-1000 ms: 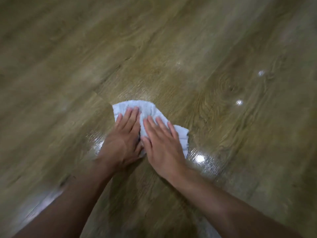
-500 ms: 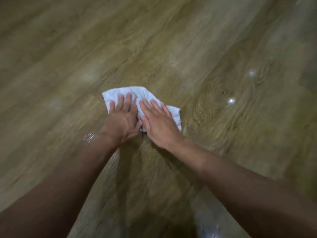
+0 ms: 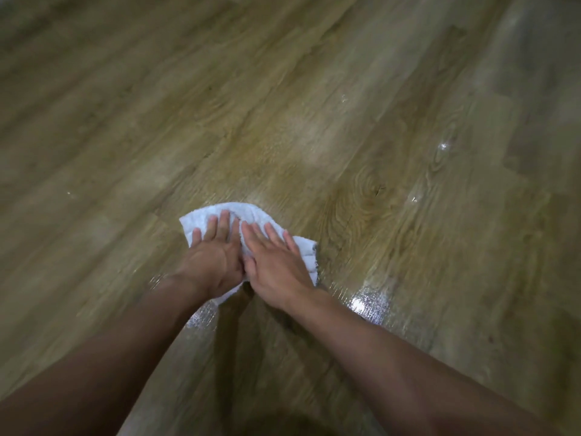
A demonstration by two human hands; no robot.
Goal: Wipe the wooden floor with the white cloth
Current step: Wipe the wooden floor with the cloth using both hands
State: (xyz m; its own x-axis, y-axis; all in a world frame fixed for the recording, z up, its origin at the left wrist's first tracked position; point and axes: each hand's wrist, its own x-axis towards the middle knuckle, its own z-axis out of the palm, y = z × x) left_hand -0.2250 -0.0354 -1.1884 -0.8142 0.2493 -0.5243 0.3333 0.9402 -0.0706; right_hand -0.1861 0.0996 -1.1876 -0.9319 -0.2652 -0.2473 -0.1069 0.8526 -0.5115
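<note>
A: Where's the white cloth [image 3: 246, 211] sitting?

B: Bunched flat on the wooden floor [image 3: 345, 105], a little below the middle of the view, under both hands.

A: And the hands?

B: The left hand [image 3: 213, 262] and the right hand [image 3: 278, 265] lie palm down on it, side by side, touching or nearly so at the thumbs. The fingers [image 3: 224, 223] are straight and slightly fanned, pointing away from the person. They press the cloth to the boards; nothing is pinched or curled round.

A: How much cloth shows?

B: A rounded far edge beyond the fingertips and a corner poking out left of the left hand. There is also a strip with a darker hem along the right hand's outer side, and a small flap between the wrists.

A: Edges, room to move?

B: Boards run to every border of the frame, their seams slanting from lower left to upper right. Bare floor lies ahead of the cloth and to both sides. A knot in the grain [image 3: 367, 187] sits up and right of the cloth, apart from it. One patch of glare [image 3: 371, 305] shines just right of the right wrist, another [image 3: 201, 319] beside the left forearm. Tiny bright specks [image 3: 444, 146] lie farther right. A dark shadow [image 3: 283, 423] sits at the bottom edge between the forearms
</note>
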